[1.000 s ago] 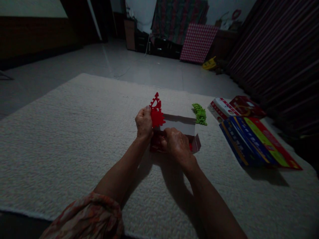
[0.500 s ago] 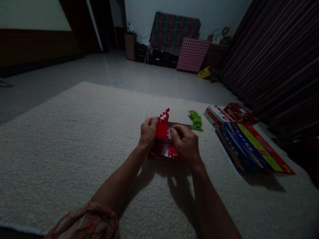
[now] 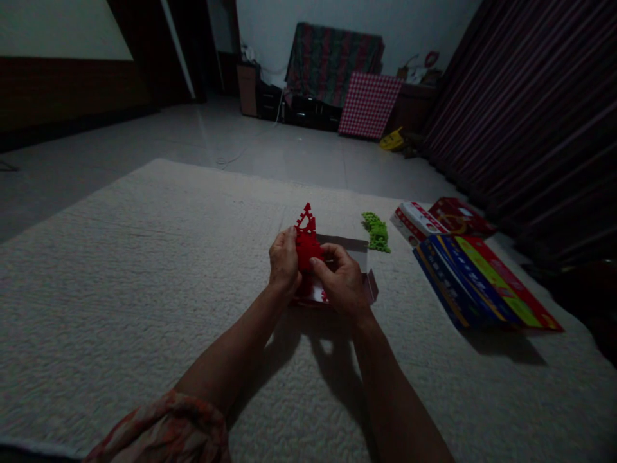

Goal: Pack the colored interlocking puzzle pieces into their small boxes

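My left hand is closed on the left side of some red notched plastic pieces, held upright with a triangular frame at the top. The thumb and fingers of my right hand pinch the right edge of the same red pieces. Below them lies an open cardboard box with its flaps up and a pale inside. A few more red pieces show in the box, partly hidden by my hands. Behind the box, to the right, is a small heap of green notched pieces.
A cream quilted mat covers the floor here. To the right lie a bright striped board, a white and red box and a dark red box. Further back, a checked cloth hangs by dark furniture and a curtain.
My right hand has moved left and now grips the red pieces. These have shifted slightly left and up. More of the box's right side is now visible.
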{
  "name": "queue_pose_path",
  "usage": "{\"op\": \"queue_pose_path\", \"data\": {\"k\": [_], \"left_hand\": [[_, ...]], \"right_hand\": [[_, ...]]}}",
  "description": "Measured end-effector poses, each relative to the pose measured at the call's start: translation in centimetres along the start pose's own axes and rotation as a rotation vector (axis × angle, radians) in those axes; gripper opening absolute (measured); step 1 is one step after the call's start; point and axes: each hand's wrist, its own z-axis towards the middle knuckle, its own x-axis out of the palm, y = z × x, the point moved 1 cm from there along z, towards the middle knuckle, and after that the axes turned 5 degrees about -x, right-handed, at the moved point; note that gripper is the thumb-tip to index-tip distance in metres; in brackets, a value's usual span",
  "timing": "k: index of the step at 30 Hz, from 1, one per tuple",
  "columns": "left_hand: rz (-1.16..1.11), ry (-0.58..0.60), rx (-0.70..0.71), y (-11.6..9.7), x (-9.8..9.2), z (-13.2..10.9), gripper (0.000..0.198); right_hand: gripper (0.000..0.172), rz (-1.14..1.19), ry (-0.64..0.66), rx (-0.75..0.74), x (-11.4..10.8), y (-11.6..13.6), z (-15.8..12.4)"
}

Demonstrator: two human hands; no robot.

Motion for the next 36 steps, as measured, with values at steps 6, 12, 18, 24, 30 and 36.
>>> {"op": "queue_pose_path", "data": {"k": [6,12,18,24,30,36], "left_hand": [[-0.029,0.009,-0.055,0.0,0.1,0.1,0.021],[-0.075,-0.042,0.017,-0.8,-0.4,1.3,0.020],[-0.069,-0.065,0.046,-1.4,-0.9,2.2,0.021],[-0.056,-0.051,0.036,-1.3,-0.9,1.9,0.019],[-0.031,-0.049,0.052,-1.3,-1.1,2.1,0.019],[-0.005,-0.069,0.067,-1.4,-1.2,2.5,0.024]], "right_hand": [[0.027,0.132,0.070,0.072,-0.7,0.1,-0.1],[0.013,-0.089,0.082,-0.021,-5.1,0.4,-0.2],[0.016,-0.782,0.257,-0.389,-7.5,1.2,-1.4],[0.013,-1.136,0.361,-0.394,-7.2,0.6,-2.2],[0.016,-1.016,0.327,-0.450,-5.3,1.0,-2.1],[0.015,-0.606,0.282,-0.339,-2.0,0.2,-1.8]]}}
